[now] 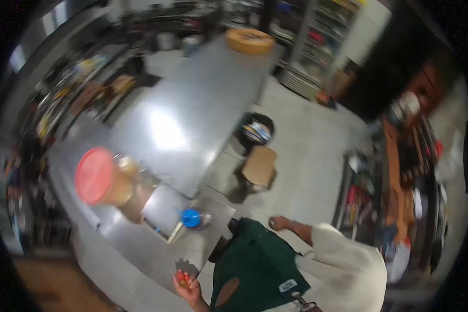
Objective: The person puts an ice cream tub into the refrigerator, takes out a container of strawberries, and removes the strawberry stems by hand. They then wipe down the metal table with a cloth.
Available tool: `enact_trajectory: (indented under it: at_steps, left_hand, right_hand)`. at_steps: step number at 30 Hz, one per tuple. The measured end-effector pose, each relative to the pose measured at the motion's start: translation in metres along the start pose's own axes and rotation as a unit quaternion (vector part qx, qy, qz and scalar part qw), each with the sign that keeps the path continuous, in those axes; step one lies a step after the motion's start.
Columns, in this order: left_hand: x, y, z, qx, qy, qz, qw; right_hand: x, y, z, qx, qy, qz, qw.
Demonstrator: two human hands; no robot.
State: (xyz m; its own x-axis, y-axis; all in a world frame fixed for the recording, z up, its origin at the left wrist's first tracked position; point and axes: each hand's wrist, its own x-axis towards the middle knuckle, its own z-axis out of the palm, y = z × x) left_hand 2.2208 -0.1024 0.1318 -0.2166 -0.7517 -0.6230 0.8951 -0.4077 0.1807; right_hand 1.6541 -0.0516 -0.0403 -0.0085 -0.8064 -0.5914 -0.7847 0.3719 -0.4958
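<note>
My left hand [191, 292] is at the near edge of the steel table [213, 104], fingers curled around several small red pieces [182, 278]. They look like small tomatoes or peppers, but blur hides the exact kind. My right hand [280, 223] hangs over the floor beside my green apron [260, 265], its fingers curled in and no object visible in it. Closest to my left hand on the tabletop are a jar with a blue lid [191, 218] and a pale tray or board [166, 210].
A large tub with a red lid [95, 176] and smaller jars stand on the table's left. A round orange-brown item [249, 40] is at its far end. On the floor are a cardboard box [260, 165] and a black bin [257, 129]. Loaded shelves [395, 187] line the right.
</note>
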Motion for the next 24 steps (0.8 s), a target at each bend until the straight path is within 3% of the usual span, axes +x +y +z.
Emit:
enact_trajectory:
  at_steps: [5, 7, 9, 12, 15, 17, 19, 22, 24]
  left_hand:
    - [-0.007, -0.039, 0.013, 0.102, 0.02, -0.034, 0.994]
    - [0.006, -0.052, 0.026, 0.218, 0.196, 0.011, 0.956]
    - [0.017, -0.055, 0.043, 0.283, 0.137, -0.041, 0.948]
    - [0.039, -0.075, 0.072, 0.312, 0.201, -0.109, 0.922]
    - [0.061, -0.092, 0.083, 0.421, 0.103, -0.125, 0.892]
    - [0.073, -0.107, 0.1, 0.358, -0.002, -0.214, 0.909]
    - [0.075, -0.128, 0.123, 0.361, -0.012, -0.226, 0.905]
    - [0.081, -0.145, 0.135, 0.34, -0.026, -0.26, 0.903]
    - [0.094, -0.154, 0.135, 0.319, -0.041, -0.288, 0.902]
  right_hand:
    - [-0.011, -0.028, -0.028, 0.071, 0.045, 0.039, 0.996]
    - [-0.008, -0.013, -0.018, 0.094, 0.004, 0.074, 0.993]
    - [-0.019, 0.002, -0.007, 0.111, 0.015, 0.1, 0.989]
    - [-0.051, 0.033, -0.011, 0.14, 0.037, 0.136, 0.98]
    - [-0.092, 0.059, 0.001, 0.168, 0.127, 0.147, 0.966]
    - [-0.125, 0.078, 0.007, 0.261, 0.144, 0.228, 0.927]
    - [-0.165, 0.088, 0.022, 0.344, 0.15, 0.302, 0.876]
    - [-0.224, 0.108, 0.055, 0.342, 0.18, 0.33, 0.861]
    - [-0.266, 0.114, 0.064, 0.349, 0.091, 0.401, 0.842]
